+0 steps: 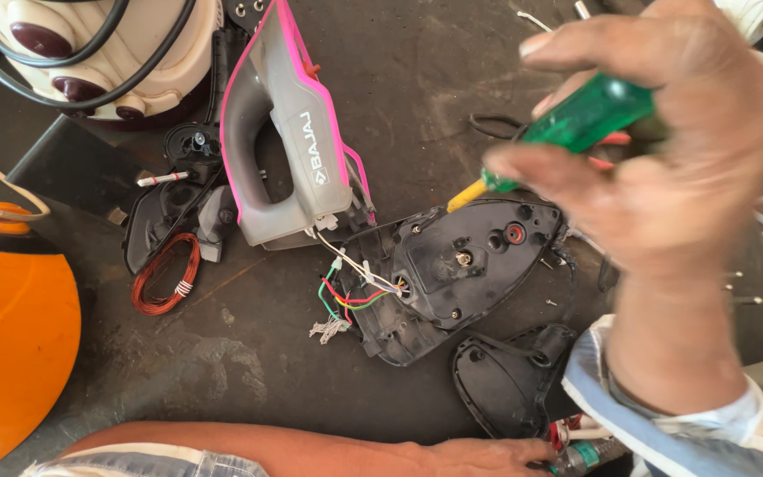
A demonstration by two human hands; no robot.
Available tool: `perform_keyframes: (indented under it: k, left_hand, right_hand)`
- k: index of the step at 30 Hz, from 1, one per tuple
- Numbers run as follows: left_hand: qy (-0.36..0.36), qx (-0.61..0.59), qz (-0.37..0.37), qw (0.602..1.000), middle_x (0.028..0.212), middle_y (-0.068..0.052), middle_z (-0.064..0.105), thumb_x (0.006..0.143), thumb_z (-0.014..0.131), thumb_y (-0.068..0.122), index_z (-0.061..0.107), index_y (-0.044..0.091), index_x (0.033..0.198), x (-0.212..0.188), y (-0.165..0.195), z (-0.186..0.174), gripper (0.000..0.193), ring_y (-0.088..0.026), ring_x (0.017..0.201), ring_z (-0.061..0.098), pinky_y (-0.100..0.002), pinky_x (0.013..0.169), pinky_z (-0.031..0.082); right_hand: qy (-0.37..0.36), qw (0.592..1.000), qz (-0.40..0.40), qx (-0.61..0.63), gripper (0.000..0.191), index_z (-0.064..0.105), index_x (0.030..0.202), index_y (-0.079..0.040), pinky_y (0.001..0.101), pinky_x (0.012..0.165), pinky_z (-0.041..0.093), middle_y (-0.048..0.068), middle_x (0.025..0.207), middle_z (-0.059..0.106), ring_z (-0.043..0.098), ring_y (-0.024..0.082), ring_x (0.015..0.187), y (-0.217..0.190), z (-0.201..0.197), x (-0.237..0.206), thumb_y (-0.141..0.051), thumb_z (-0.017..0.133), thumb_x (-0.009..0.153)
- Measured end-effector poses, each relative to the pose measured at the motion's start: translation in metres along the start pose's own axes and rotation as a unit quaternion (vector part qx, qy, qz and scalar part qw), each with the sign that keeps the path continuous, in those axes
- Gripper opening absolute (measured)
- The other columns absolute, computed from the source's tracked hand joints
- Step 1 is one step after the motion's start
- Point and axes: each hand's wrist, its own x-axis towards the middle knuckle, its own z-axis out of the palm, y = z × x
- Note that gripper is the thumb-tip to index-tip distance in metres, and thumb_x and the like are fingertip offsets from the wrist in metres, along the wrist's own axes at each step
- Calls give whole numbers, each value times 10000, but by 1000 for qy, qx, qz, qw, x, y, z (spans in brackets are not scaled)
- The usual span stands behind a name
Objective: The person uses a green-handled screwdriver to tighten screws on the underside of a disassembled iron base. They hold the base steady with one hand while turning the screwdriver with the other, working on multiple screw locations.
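Your right hand (664, 141) is closed around a translucent green screwdriver (576, 119) above the black plastic iron base (452, 274) on the scuffed dark bench (249, 353), while your left hand (487, 455) rests low, fingers hidden.

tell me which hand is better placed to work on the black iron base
Right hand: it holds the green screwdriver just above the iron base. The left hand rests low by a spare cover.
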Motion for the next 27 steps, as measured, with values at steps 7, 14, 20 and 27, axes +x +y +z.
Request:
perform_keyframes:
  k: [7,14,20,27]
  left_hand:
    - [-20,51,0,999,1355,-190,572,944,491,-43,599,-101,1253,0,1,-2,333,-284,1291,589,-279,1110,499]
    - [9,-29,-11,999,1363,-208,566,927,488,-46,577,-103,1238,2,0,0,329,-282,1263,587,-284,1091,492]
    - [-49,70,-8,996,1298,-159,595,988,491,-68,596,-91,1371,2,2,0,397,-238,1222,599,-263,1112,494]
    - [2,41,4,999,1347,-181,587,917,501,-41,615,-88,1242,2,0,-3,348,-295,1332,563,-291,1132,480]
  right_hand:
    - [-86,985,50,139,477,594,1325,-8,230,706,582,145,1016,697,754,217,846,9,-10,-6,-159,850,952]
    - [-20,998,-6,51,487,593,1322,-3,225,688,582,155,1007,700,754,222,843,1,2,-7,-140,868,943]
    - [-84,985,46,146,561,536,1363,0,214,734,628,83,1022,733,799,196,933,-3,-11,6,-273,837,975]
    - [-58,993,44,92,499,538,1315,17,232,677,614,107,987,743,813,208,906,19,-3,-6,-230,803,971]
